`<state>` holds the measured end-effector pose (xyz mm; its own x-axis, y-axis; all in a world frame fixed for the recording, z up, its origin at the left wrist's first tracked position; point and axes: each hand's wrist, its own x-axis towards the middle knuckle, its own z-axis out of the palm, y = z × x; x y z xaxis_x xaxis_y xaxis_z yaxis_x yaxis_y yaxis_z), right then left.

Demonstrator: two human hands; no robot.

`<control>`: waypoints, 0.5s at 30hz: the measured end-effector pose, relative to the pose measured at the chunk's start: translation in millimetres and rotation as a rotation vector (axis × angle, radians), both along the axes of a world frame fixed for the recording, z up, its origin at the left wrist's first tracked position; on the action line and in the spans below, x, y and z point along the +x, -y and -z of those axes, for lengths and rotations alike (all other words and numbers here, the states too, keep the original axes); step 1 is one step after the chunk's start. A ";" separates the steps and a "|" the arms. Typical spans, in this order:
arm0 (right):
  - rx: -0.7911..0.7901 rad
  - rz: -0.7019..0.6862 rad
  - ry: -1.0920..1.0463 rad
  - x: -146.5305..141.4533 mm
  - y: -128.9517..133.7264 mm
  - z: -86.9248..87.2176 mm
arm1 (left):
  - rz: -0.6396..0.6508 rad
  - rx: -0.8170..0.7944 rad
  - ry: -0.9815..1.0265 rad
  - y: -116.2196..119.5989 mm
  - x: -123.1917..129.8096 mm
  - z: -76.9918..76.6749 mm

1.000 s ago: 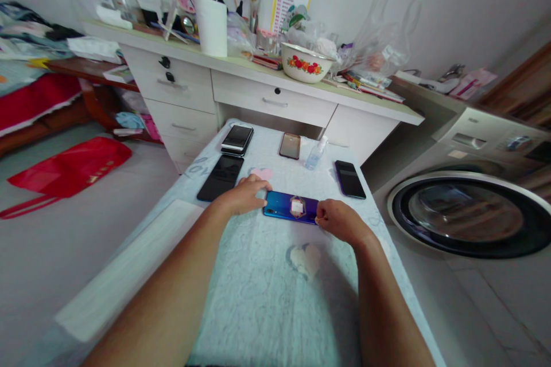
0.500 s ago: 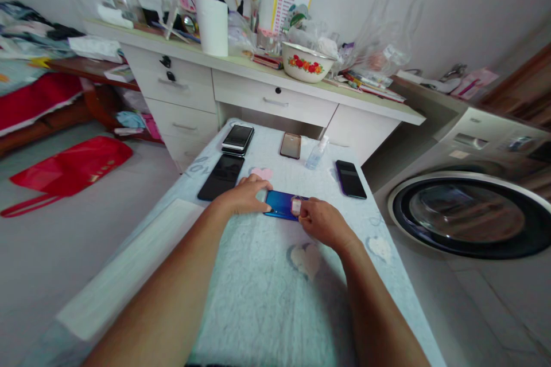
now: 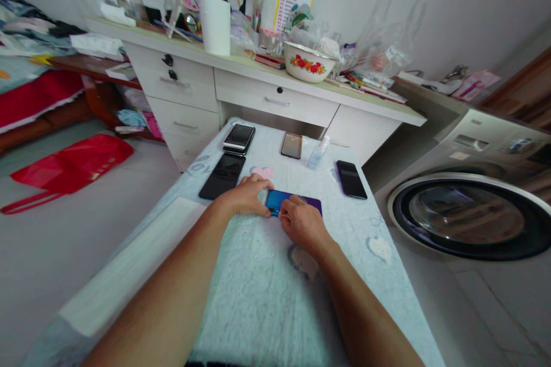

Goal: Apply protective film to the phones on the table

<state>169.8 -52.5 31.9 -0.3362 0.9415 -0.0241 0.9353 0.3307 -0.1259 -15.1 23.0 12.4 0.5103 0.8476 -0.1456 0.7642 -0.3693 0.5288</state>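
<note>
A blue-purple smartphone (image 3: 314, 203) lies back side up on the cloth-covered table. My left hand (image 3: 249, 195) grips its left end between thumb and fingers. My right hand (image 3: 303, 222) is closed over the middle of the phone, fingertips bunched against its back; whatever they pinch is too small or hidden to name. Beyond the left hand lies a dark smartphone (image 3: 222, 176), screen up. Behind that one is a small stack of phones (image 3: 239, 136). A brown-tinted phone case (image 3: 291, 145) and a clear spray bottle (image 3: 317, 155) are farther back.
Another phone (image 3: 351, 179) lies near the table's right edge. A long whitish strip (image 3: 129, 269) runs along the left side under my forearm. Behind stands a white desk (image 3: 275, 92) with a flowered bowl (image 3: 307, 63); a washing machine (image 3: 473, 183) is at the right.
My right hand has slid left along the phone's back, from its right end to the middle, uncovering the purple right end. My left hand keeps its hold.
</note>
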 end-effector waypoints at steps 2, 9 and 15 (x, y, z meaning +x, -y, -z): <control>-0.001 -0.004 -0.002 -6.2 0.1 0.2 | 0.003 0.007 0.009 -0.7 -0.2 1.7; -0.019 -0.013 0.049 -4.7 1.4 -5.7 | 0.000 0.020 0.009 -1.0 -0.3 2.9; -0.068 0.046 0.095 15.5 5.3 -14.1 | 0.001 -0.002 0.020 -0.2 -0.6 1.4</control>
<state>185.3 -57.8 46.1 -0.2854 0.9511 -0.1180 0.9582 0.2805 -0.0566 -15.7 23.2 10.9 0.5142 0.8467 -0.1370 0.7528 -0.3689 0.5452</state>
